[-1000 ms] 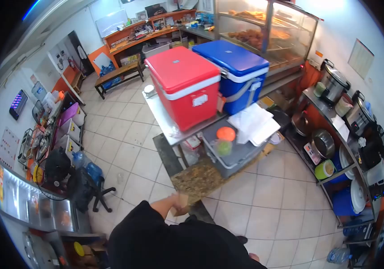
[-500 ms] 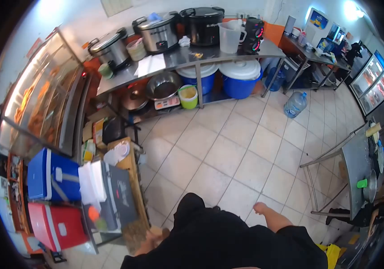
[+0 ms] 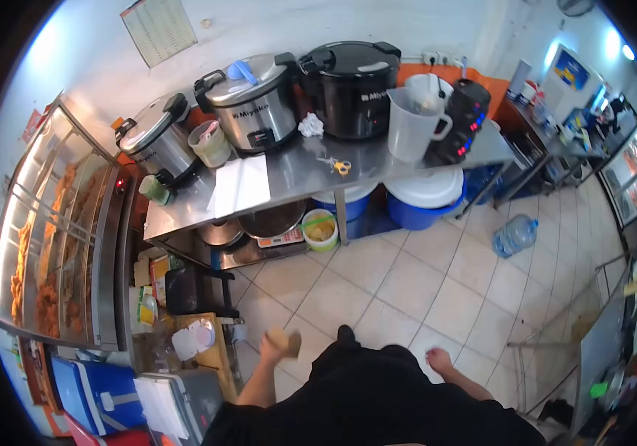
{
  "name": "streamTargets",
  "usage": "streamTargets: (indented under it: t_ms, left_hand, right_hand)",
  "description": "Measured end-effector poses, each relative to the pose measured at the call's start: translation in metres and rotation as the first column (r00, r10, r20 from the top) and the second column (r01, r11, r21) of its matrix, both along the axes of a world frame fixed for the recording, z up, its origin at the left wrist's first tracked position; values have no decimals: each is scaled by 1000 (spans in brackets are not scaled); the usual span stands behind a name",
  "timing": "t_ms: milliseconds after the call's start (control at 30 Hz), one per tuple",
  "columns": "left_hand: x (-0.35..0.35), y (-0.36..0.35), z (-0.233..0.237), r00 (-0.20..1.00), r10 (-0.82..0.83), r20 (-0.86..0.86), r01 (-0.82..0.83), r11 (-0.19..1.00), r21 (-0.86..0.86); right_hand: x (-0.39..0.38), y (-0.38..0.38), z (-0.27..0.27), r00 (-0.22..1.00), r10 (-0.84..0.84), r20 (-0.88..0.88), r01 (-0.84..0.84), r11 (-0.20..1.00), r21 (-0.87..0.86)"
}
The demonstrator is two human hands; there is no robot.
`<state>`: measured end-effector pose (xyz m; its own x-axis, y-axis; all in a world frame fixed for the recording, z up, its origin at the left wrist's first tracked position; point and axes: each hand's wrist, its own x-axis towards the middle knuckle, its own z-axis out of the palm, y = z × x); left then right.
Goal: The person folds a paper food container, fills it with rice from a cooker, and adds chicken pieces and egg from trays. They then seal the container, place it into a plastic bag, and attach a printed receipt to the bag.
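Observation:
My left hand (image 3: 267, 349) is at the lower middle, closed around a tan object (image 3: 280, 340) with a rounded face and a darker brown side. Its exact kind is too blurred to tell. Over the tiled floor, my right hand (image 3: 438, 360) hangs with curled fingers, and nothing shows in it. Ahead stands a steel table (image 3: 300, 182) bearing a silver rice cooker (image 3: 255, 104), a black rice cooker (image 3: 352, 93), white paper sheets (image 3: 240, 184), yellow-handled scissors (image 3: 342, 168) and a clear plastic pitcher (image 3: 412, 130).
At left are a lit glass food warmer (image 3: 54, 253), a blue cooler (image 3: 114, 390) and a small wooden table (image 3: 218, 357). Lidded blue tubs (image 3: 415, 215) sit under the steel table. A water jug (image 3: 515, 236) lies on the floor; another metal table (image 3: 597, 353) stands at right.
My view has moved nearer the steel table. My left hand has come up and forward from beside the wooden table, carrying the tan object. My right arm still hangs at my side.

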<state>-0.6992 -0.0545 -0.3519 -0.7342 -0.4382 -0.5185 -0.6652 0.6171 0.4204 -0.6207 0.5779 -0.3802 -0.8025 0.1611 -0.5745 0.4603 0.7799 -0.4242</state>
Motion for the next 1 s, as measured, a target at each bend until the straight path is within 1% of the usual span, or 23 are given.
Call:
streamTargets:
  t_ms: [33,67,100,167,200,233,267,300,333,367,400,433,467,500,533,567,600,667,767,833,900,933,1000]
  left_hand:
    - [-62,10,3,962,60,-268,-11,984,180]
    - [-124,35,59,939,-15,-343,109,960,257]
    - [-174,40,51,909,-23,-416,182,919,348]
    - [-254,87,131,875,-132,-465,271,930,247]
    - [-285,100,142,870,-119,-479,256,938,232]
    - [-313,112,148,873,-144,-465,267,940,210]
    - [-330,123,147,886,-161,-435,267,944,196]
    - [-339,133,142,897,-130,-422,228,954,193]
    - [-348,140,139,942,-128,-309,194,962,191]
    - [-360,147,143,973,-125,-195,162,969,187]
    - [-369,163,168,985,-112,-128,135,973,187]
    - [-366,165,161,988,-90,-122,110,979,171]
    - [-364,168,138,972,37,-234,35,954,298]
    - [-364,174,128,930,183,-320,-30,902,430]
    - [-375,197,174,908,351,-229,-179,819,545]
    - [-383,202,178,891,395,-222,-222,808,546]
    - [-384,207,181,854,454,-254,-240,777,582]
    - [-376,222,184,794,547,-266,-292,727,622]
    - [-389,249,192,655,664,-361,-402,711,577]
    - [-401,277,218,601,731,-322,-431,636,640]
    - [-414,294,222,579,728,-366,-419,652,632]
    - [-413,301,210,549,730,-408,-424,663,616]
    - [-428,311,233,517,768,-379,-421,613,668]
  right_hand:
    - [-77,-12,32,982,-50,-181,37,997,-75]
    - [-162,-24,77,913,14,-407,-62,993,-104]
    - [-245,-44,126,898,-131,-420,19,965,-260]
    - [-407,-88,244,754,-63,-654,-180,938,-298]
    - [-484,-115,306,638,-65,-768,-327,879,-346]
    - [-551,-136,341,553,-40,-832,-401,863,-308]
    - [-618,-154,375,320,48,-946,-524,841,-135]
    - [-682,-169,402,177,167,-970,-594,804,30]
    - [-738,-188,428,29,155,-988,-652,752,99]
    - [-783,-205,446,-13,150,-989,-698,707,116]
    - [-828,-223,462,-90,100,-991,-760,636,134]
    - [-863,-239,475,-127,157,-979,-765,613,197]
    - [-901,-252,480,-181,274,-945,-722,615,316]
    - [-932,-269,479,-225,388,-894,-680,594,429]
    - [-956,-278,476,-237,538,-809,-626,552,551]
    - [-980,-284,471,-248,671,-698,-564,486,667]
    - [-995,-289,475,-256,825,-504,-522,321,790]
    - [-1010,-293,483,-348,851,-395,-490,194,850]
    - [-1040,-298,486,-510,810,-291,-422,60,904]
    - [-1047,-299,490,-594,773,-221,-372,-21,928]
    - [-1052,-293,511,-603,753,-264,-386,13,922]
    - [-1055,-290,531,-555,779,-291,-420,39,907]
    - [-1075,-265,575,-366,747,-555,-580,283,764]
